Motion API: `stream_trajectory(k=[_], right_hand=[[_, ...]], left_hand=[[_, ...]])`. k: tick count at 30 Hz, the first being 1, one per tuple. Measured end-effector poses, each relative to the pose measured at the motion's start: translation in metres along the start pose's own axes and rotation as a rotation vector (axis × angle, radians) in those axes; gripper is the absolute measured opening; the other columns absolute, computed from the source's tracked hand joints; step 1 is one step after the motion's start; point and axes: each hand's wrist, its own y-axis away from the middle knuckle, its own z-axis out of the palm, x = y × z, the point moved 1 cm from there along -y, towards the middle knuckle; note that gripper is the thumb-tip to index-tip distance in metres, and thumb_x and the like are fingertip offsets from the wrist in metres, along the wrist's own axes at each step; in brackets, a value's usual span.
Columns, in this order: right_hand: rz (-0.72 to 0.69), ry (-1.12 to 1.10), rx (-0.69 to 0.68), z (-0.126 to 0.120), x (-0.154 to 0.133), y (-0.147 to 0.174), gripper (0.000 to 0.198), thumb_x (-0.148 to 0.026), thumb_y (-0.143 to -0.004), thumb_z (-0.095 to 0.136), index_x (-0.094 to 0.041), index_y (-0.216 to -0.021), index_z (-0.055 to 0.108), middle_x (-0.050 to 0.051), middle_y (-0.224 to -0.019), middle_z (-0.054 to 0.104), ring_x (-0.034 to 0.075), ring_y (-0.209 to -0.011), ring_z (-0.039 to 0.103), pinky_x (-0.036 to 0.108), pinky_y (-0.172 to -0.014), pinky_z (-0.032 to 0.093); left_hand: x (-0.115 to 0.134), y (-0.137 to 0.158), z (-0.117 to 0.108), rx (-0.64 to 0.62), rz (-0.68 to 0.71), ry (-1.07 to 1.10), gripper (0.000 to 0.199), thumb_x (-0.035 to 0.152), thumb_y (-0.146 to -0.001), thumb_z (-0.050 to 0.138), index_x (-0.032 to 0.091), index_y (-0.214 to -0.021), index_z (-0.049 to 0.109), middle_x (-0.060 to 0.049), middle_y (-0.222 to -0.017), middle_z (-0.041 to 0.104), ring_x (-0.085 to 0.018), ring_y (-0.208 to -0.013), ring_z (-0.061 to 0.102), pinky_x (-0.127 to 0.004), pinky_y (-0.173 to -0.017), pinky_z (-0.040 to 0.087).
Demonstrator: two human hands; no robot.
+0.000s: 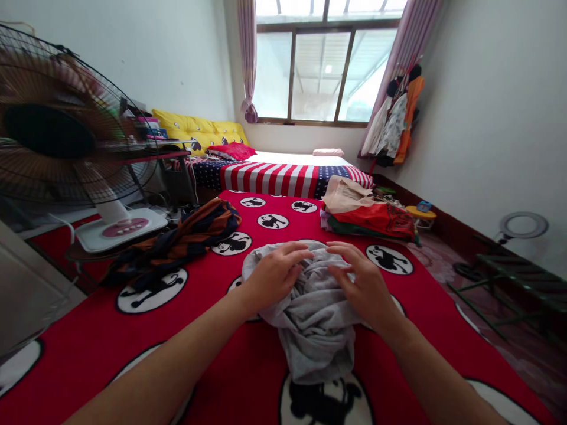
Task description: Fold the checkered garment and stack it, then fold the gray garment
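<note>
A crumpled light grey garment [316, 330] lies bunched on a red bedspread [212, 330] printed with black figures in white circles. Over its left upper part rests my left hand [277, 274], fingers stretched toward the middle and thumb underneath. My right hand [365, 283] is at the garment's right side, fingers spread and slightly bent, thumb pointing inward. Both hands look open, at or just above the folds; I cannot tell how firmly they touch. The garment's kind is hidden by its wrinkles.
Left lies a brown-and-navy striped garment [195, 233], near a fan [48, 130] on a stool. A pile of folded clothes [367, 215] sits at the right. Beyond is another bed [274, 177]. A green folding stool [514, 277] and a ring light [525, 225] stand right of the bed.
</note>
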Motion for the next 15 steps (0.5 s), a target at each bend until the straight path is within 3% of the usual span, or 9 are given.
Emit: stream_trajectory(k=[3,6,8,10,11,15], right_hand=[[0.018,0.119,-0.222,0.012,-0.012,0.007,0.042,-0.018,-0.078,0.064,-0.023,-0.119,0.058,0.007,-0.116,0.064,0.021,-0.093,0.062,0.034,-0.076,0.05],[0.026,0.191,-0.279,0.008,-0.014,0.007,0.005,-0.021,-0.079,0.065,-0.022,-0.084,0.066,0.002,-0.09,0.065,0.017,-0.073,0.058,0.03,-0.067,0.045],[-0.008,0.139,-0.242,-0.002,-0.015,0.003,0.012,-0.023,-0.082,0.064,-0.021,-0.07,0.062,0.001,-0.079,0.062,0.015,-0.068,0.055,0.028,-0.061,0.041],[-0.026,0.084,-0.111,-0.017,-0.015,-0.002,0.015,-0.025,-0.083,0.063,-0.02,-0.07,0.06,0.0,-0.075,0.06,0.014,-0.066,0.054,0.026,-0.059,0.04],[-0.018,0.07,-0.003,-0.026,-0.015,-0.005,0.014,-0.026,-0.083,0.063,-0.02,-0.071,0.06,0.0,-0.074,0.059,0.013,-0.065,0.053,0.026,-0.058,0.04],[0.141,-0.117,0.616,-0.071,0.003,-0.013,0.015,-0.034,-0.081,0.064,-0.02,-0.081,0.059,-0.002,-0.067,0.056,0.012,-0.055,0.05,0.027,-0.052,0.04]], left_hand=[[0.004,0.004,0.008,-0.184,-0.025,-0.065,0.033,0.013,-0.086,0.055,0.023,-0.115,0.066,-0.007,-0.116,0.065,-0.021,-0.105,0.061,-0.032,-0.092,0.048],[-0.005,0.005,0.003,-0.283,-0.077,-0.075,0.015,0.017,-0.081,0.066,0.021,-0.093,0.074,-0.003,-0.089,0.068,-0.017,-0.079,0.063,-0.027,-0.074,0.049],[-0.01,0.002,-0.008,-0.327,-0.089,0.003,0.007,0.015,-0.076,0.069,0.018,-0.08,0.074,-0.002,-0.077,0.068,-0.015,-0.07,0.061,-0.025,-0.067,0.046],[-0.014,-0.002,-0.024,-0.316,-0.103,0.094,0.004,0.015,-0.074,0.069,0.017,-0.075,0.073,-0.001,-0.073,0.068,-0.014,-0.066,0.059,-0.024,-0.065,0.045],[-0.016,-0.004,-0.033,-0.25,-0.137,0.119,0.003,0.015,-0.074,0.069,0.017,-0.073,0.072,-0.001,-0.072,0.068,-0.013,-0.066,0.059,-0.024,-0.064,0.044],[-0.036,-0.006,-0.076,0.291,-0.363,0.095,0.01,0.027,-0.075,0.066,0.018,-0.074,0.067,0.001,-0.068,0.064,-0.013,-0.061,0.055,-0.024,-0.056,0.041]])
